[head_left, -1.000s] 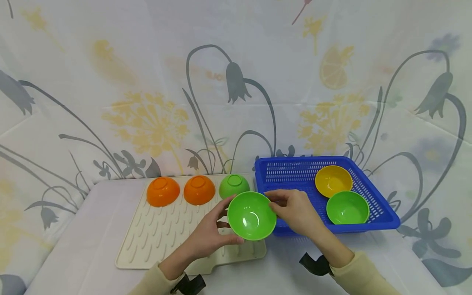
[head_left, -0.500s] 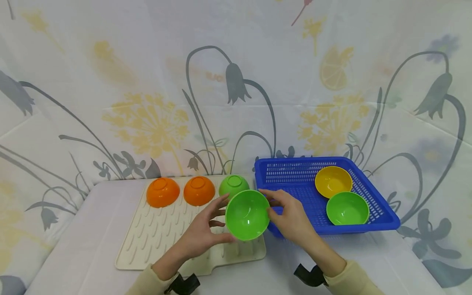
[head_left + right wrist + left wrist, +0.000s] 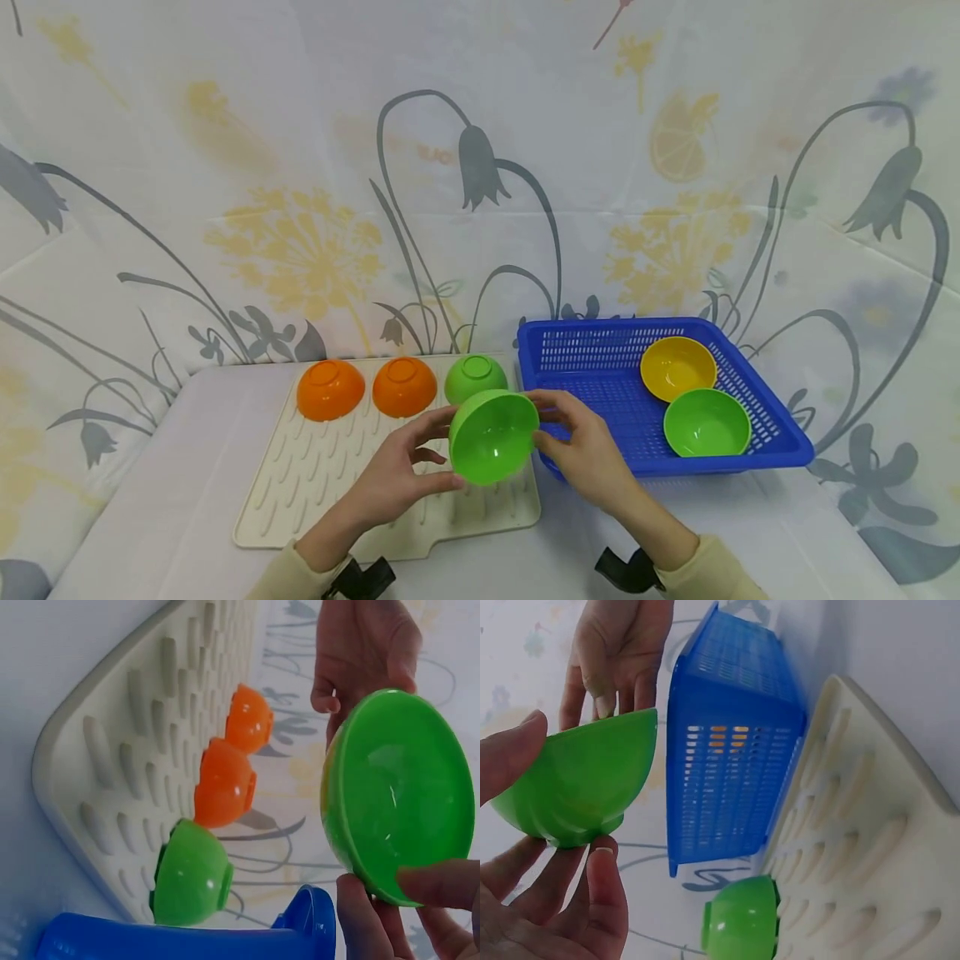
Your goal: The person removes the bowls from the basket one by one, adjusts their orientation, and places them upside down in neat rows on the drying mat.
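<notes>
Both hands hold one green bowl (image 3: 493, 440) over the right part of a cream drying mat (image 3: 322, 475). Its hollow faces the head camera and tilts a little to the right. My left hand (image 3: 393, 467) grips the left side, thumb at the rim and fingers under the base, as the left wrist view shows. On the opposite side my right hand (image 3: 581, 442) pinches the rim, thumb inside the bowl (image 3: 405, 802) and fingers outside. Behind it, an upside-down green bowl (image 3: 474, 377) and two upside-down orange bowls (image 3: 331, 390) stand in a row along the mat's back edge.
A blue plastic basket (image 3: 592, 332) stands right of the mat, close beside the right hand. In it a yellow bowl (image 3: 678, 369) and another green bowl (image 3: 707, 423) lie hollow side up. A patterned cloth (image 3: 480, 250) hangs behind the white table.
The held green bowl has shifted slightly left, and its hollow has turned toward the right. Both hands have moved left with it. The other bowls and the basket stay put.
</notes>
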`<state>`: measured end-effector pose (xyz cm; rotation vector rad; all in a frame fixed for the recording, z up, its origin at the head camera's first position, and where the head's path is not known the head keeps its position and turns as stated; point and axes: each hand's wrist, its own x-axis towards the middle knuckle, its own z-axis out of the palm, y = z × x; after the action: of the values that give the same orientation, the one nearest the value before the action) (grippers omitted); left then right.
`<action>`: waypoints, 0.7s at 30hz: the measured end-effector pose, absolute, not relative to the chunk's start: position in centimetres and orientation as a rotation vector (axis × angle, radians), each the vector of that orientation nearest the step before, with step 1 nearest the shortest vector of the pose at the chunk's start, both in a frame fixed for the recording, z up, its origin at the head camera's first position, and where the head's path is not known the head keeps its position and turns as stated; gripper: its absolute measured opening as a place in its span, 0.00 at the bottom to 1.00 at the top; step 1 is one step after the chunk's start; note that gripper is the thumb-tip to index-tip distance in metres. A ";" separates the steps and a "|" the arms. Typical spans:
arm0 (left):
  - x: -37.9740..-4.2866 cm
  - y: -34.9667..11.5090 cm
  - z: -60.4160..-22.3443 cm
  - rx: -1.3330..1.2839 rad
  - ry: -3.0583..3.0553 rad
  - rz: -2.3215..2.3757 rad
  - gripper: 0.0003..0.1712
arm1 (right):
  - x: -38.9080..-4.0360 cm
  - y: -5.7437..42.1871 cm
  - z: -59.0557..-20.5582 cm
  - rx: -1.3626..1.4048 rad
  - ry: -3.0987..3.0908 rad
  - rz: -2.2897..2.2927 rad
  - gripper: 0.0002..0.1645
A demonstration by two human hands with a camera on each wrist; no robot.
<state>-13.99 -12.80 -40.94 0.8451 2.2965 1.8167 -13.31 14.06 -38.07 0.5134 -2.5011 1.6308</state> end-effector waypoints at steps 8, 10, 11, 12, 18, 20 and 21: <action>-13.9 -13.5 -40.7 0.994 2.542 1.699 0.46 | -13.5 14.2 -38.0 0.528 -2.540 1.823 0.27; -13.9 -13.6 -40.6 1.042 2.600 1.656 0.47 | -13.6 14.4 -37.9 0.528 -2.554 1.881 0.27; -13.9 -13.7 -40.5 1.063 2.623 1.635 0.47 | -13.6 14.5 -37.9 0.529 -2.562 1.905 0.27; -13.9 -13.8 -40.5 1.087 2.647 1.611 0.47 | -13.6 14.5 -37.8 0.537 -2.568 1.927 0.27; -13.7 -14.3 -40.1 1.162 2.757 1.437 0.48 | -13.7 14.9 -37.7 0.631 -2.606 2.049 0.27; -13.6 -14.5 -40.1 1.188 2.790 1.373 0.48 | -13.6 14.8 -37.7 0.640 -2.632 2.058 0.29; -13.6 -14.5 -40.1 1.209 2.808 1.340 0.48 | -13.5 14.8 -37.7 0.642 -2.645 2.053 0.30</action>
<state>-13.58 -14.50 -40.12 1.2092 2.8075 1.3400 -13.53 14.76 -37.66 0.6424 -2.6454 2.0533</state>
